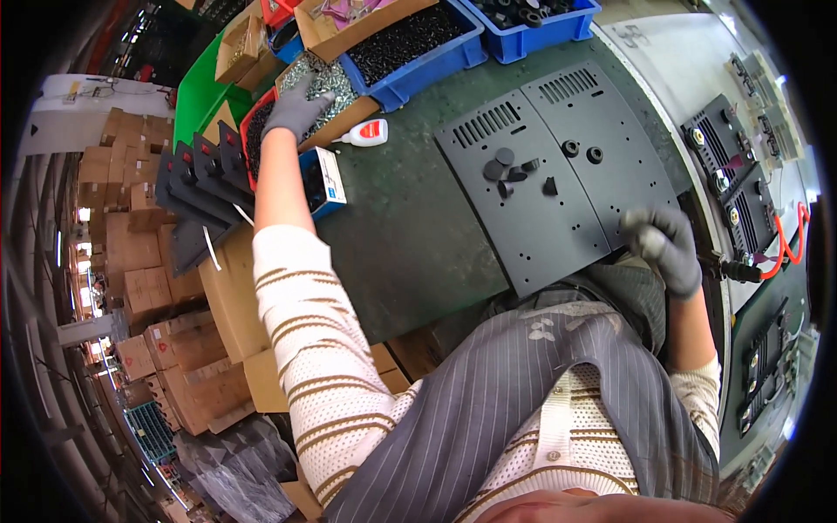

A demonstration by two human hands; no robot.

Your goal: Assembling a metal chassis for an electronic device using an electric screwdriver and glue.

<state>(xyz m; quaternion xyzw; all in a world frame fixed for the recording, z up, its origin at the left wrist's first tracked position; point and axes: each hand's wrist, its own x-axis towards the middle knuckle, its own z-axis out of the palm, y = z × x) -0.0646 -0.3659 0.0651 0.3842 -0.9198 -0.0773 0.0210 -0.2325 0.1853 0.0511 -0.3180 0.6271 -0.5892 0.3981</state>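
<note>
Left hand at the fastener box, right hand at the panel edge.

The left hand (296, 106) lies spread, palm down, on a box of silvery fasteners (324, 80), at ten o'clock from the black perforated panel (558, 174); the right hand (667, 248) curls loosely at the panel's four-o'clock corner; whether it holds anything cannot be told.

The left arm stretches far forward and up, its grey-gloved left hand (295, 109) palm down with fingers spread and curled. The right arm bends close to the body, its gloved right hand (667, 246) loosely closed, fingers curled inward.
</note>
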